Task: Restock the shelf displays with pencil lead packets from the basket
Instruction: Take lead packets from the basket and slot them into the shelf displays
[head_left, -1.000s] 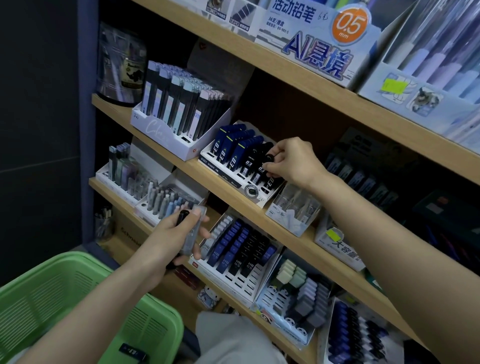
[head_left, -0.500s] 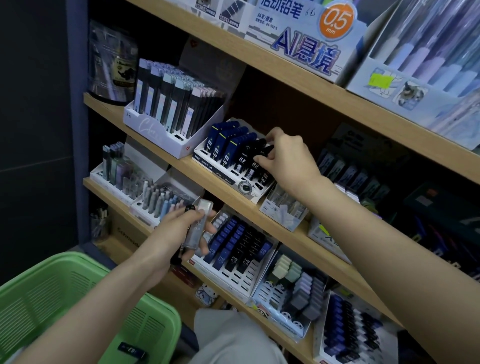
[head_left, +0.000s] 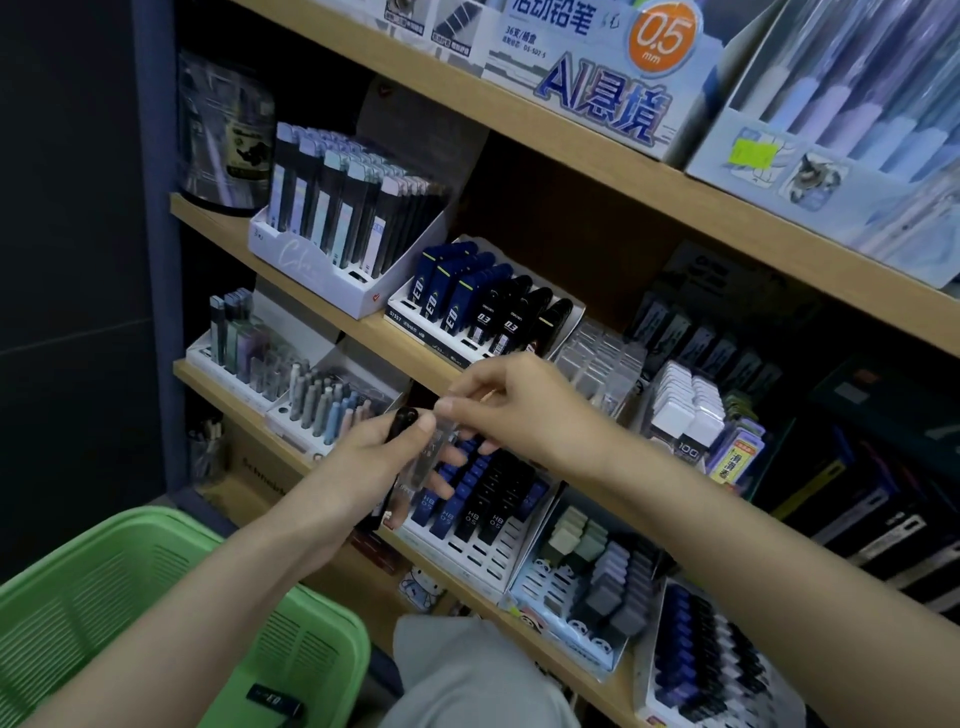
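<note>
The left hand (head_left: 374, 457) is curled round two packets held side by side: a clear packet (head_left: 423, 462) and a black packet (head_left: 401, 422). Both stand nearly upright, long axes leaning, top ends up and to the right, bottom ends down towards the left. The right hand (head_left: 524, 410) pinches the top end of the clear packet between thumb and forefinger, its other fingers loosely bent.

Just behind the hands, a white slotted tray (head_left: 483, 556) on the lower shelf carries blue and black packets with "HB 05" on their front ends. On the shelf board (head_left: 384, 338) above, a row of shelf packets (head_left: 467, 296) stands tilted back; the black ones read "03". Higher up, a display box (head_left: 597, 78) shows "0.5 mm" in an orange circle and large "AI" lettering.

At lower left is the green basket (head_left: 104, 597), with one loose dark packet (head_left: 274, 701) lying flat in it.
</note>
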